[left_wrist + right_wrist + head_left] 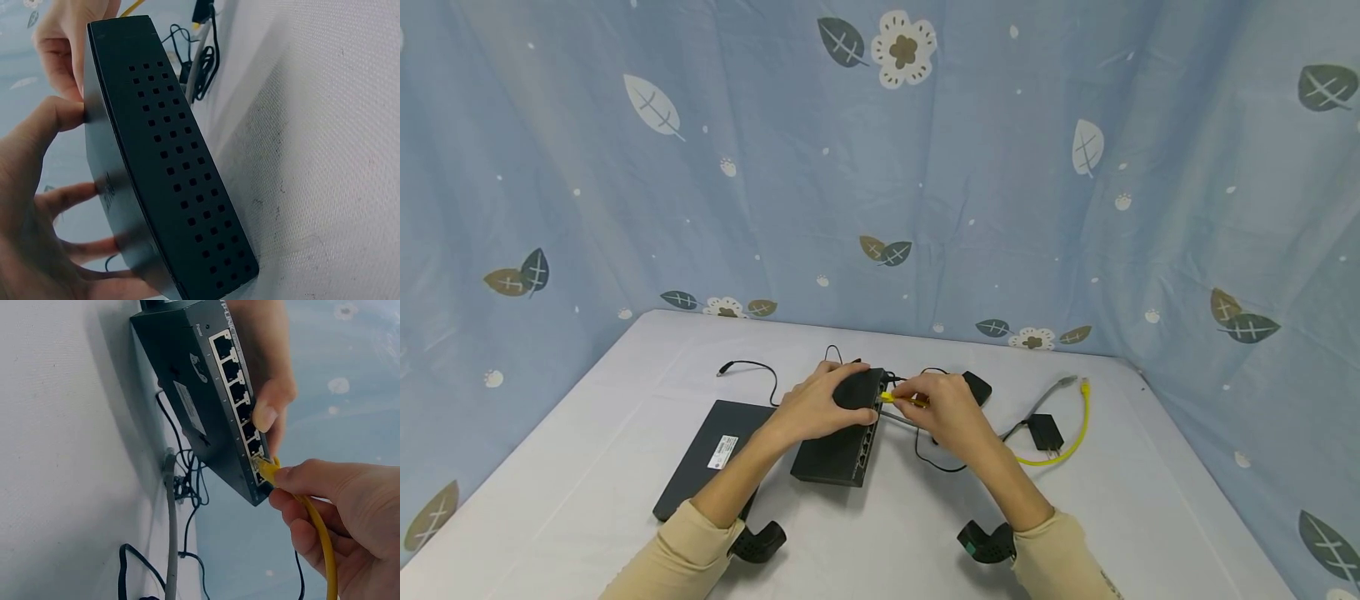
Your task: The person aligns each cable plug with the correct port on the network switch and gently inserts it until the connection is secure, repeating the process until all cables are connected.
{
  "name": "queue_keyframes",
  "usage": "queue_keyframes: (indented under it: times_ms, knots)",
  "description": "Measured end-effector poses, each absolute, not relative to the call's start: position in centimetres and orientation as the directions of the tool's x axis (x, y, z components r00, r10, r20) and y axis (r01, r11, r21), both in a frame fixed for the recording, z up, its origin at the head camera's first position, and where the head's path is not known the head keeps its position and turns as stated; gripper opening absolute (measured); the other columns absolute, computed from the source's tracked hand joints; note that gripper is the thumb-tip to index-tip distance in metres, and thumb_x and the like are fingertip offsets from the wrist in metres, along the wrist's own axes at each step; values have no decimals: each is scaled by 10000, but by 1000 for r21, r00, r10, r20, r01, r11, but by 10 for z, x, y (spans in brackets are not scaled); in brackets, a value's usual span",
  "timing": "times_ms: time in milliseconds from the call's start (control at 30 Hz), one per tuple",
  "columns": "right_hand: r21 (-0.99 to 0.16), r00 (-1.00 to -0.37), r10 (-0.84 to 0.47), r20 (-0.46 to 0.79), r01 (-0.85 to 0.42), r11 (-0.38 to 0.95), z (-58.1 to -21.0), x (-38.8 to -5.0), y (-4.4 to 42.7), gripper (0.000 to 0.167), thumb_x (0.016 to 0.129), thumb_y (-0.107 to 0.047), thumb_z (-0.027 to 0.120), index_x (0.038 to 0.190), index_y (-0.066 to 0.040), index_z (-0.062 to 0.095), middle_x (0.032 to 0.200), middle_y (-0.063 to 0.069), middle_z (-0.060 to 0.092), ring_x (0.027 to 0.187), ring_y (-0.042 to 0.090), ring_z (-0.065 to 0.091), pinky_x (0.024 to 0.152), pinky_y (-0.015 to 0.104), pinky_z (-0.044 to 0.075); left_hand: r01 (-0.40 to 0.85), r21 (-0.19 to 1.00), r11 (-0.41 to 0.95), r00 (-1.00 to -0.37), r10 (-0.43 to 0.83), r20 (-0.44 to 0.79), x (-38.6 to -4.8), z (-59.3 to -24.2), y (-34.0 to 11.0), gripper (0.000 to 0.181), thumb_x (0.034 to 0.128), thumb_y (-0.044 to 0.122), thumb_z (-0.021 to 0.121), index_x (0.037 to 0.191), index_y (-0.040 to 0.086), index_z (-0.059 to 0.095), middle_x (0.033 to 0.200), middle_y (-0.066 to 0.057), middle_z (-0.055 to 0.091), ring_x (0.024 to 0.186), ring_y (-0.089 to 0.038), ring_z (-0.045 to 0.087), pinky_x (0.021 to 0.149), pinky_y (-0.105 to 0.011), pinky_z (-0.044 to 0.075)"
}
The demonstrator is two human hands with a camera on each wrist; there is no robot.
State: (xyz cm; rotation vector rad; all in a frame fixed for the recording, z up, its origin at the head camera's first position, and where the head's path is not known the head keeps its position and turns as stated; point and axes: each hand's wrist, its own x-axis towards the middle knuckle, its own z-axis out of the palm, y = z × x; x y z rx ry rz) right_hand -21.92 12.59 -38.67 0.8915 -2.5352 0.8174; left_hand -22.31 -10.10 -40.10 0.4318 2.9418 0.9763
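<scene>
A black network switch (pixel 831 457) with a row of ports is tilted up off the white table. My left hand (pixel 820 404) grips it across the top, thumb at the port side. In the left wrist view, the perforated end of the switch (pixel 181 162) faces the camera. My right hand (pixel 951 417) pinches the yellow plug of an Ethernet cable (pixel 325 550). In the right wrist view, that plug is at a port near the far end of the row; how deep it sits I cannot tell.
A flat black device (pixel 700 454) with a white label lies left of the switch. Right of it are a black power adapter (pixel 1045 432), a grey cable (pixel 1043 398) and a small black box (pixel 977 387). A thin black cable (pixel 751 363) lies behind. A blue patterned curtain (pixel 970 167) hangs beyond the table.
</scene>
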Motion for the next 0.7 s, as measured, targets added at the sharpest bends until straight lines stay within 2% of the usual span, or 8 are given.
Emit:
queue_keyframes:
  times_ms: [700]
  knots:
    - [-346,-686,-485,543,-709,615,-395,-223,125,84,849,-109,762,924,-122,797,830,2,737,687,60,665,602,123,506,266,543,796,-963,242,117,-220,-402,-97,762,771,571,715,1455,353,459,1417,-110,475,1082,-327,606,823,-604,475]
